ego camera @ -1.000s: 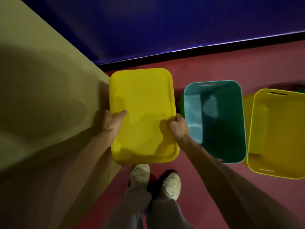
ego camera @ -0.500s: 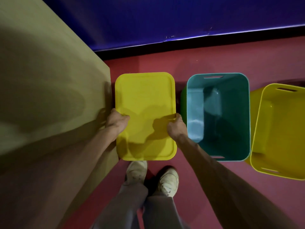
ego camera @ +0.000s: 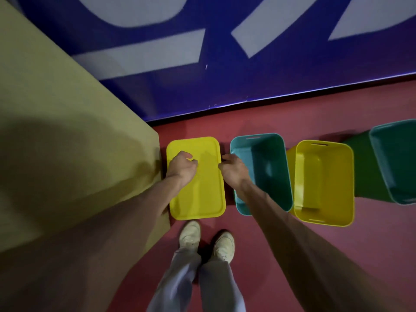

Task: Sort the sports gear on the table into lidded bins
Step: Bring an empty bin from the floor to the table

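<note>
Blue wall banner with huge white lettering (ego camera: 247, 75) fills the back. The broad olive-green desk (ego camera: 56, 143) takes the whole left side, and no sports gear shows on the part I can see. A dull red floor (ego camera: 281, 118) runs between them, with a row of bins standing on it.

At the far right, a green-and-teal plastic bin (ego camera: 396, 161) is cut off by the edge of view. Next to it is an open yellow plastic bin (ego camera: 324, 183), then an open teal plastic bin (ego camera: 270, 176). I can see nothing inside either of them.

Just beside the desk's corner is the one that matters. A rectangular yellow plastic lid (ego camera: 202, 190) lies flat, and the bin under it is hidden.

The left hand (ego camera: 182, 164) is on top of the lid near its left side, fingers (ego camera: 193, 162) curled. Whether it's pressing or only resting, I cannot tell. The right hand (ego camera: 234, 170) is at the lid's right rim, fingers (ego camera: 225, 157) curled against the edge in what looks like a pinch. The person's white shoes (ego camera: 190, 236) are planted just short of the lid.

Now the risks. That lid may not be seated all round, and a push on one side alone could pop the far corner up. The right knuckles are squeezed against the teal bin, so a tug could knock it out of line. And lean too far over from there, and balance goes.
</note>
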